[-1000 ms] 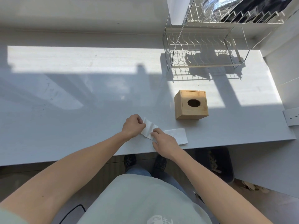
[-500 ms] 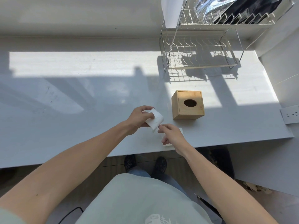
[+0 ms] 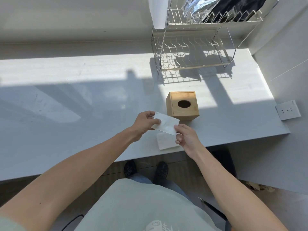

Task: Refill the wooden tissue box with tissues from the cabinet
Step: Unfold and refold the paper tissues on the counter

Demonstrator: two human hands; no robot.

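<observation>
A person stands at a pale grey bench, both bare arms reaching forward. The left hand has lifted a folded white tissue clear of the bench; half a second ago it was smaller and bunched against that hand, and now it is spread out flat between both hands. The left fingers pinch its left end, thumb on top. The right hand has come up to the tissue and its fingers pinch the near right corner. Beneath the hands, a second white tissue stack lies flat near the bench's near edge, more uncovered than before. Just beyond the held tissue, to the right, sits the wooden tissue box, upright, its oval opening facing up and dark inside. Farther back stands a wire dish rack. At the far right edge lies a white power socket.
</observation>
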